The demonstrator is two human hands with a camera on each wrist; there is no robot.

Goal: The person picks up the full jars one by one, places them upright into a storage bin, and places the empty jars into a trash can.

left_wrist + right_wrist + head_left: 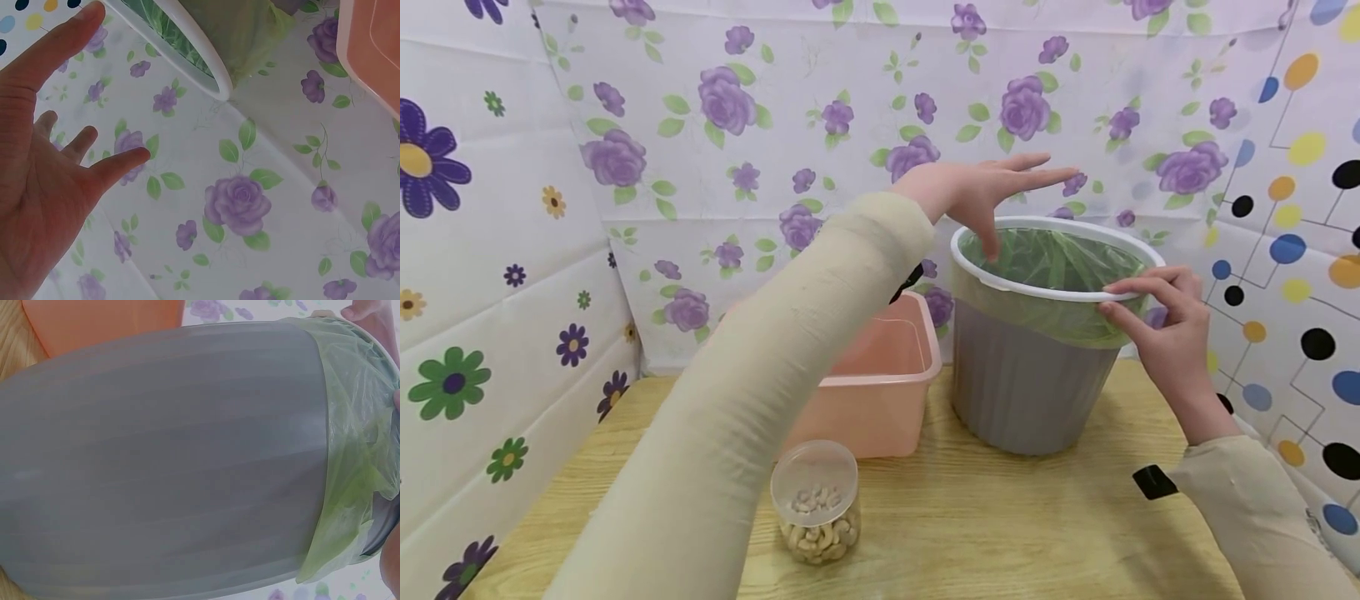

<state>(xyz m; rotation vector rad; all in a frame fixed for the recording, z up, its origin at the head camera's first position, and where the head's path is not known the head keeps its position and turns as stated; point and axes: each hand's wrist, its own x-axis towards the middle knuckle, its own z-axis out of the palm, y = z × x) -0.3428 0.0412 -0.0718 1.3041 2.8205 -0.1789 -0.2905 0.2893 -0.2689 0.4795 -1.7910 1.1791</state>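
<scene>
A grey trash can (1030, 383) stands upright at the right. Its green translucent liner (1052, 319) is folded over the outside, and a white ring (1052, 294) circles the top. My right hand (1176, 333) pinches the ring's right front side, index finger on top and thumb below. Above the left side of the opening hovers my left hand (973, 192), its fingers spread and holding nothing. The left wrist view shows that palm (44, 187) beside the ring. Liner film (350, 456) lies loosely wrinkled near the rim in the right wrist view.
Left of the can is a pink plastic basket (880, 417), partly behind my left sleeve. A clear lidded jar of cashews (820, 533) stands in front of it on the wooden table (1000, 533). Floral cloth (722, 208) hangs close behind.
</scene>
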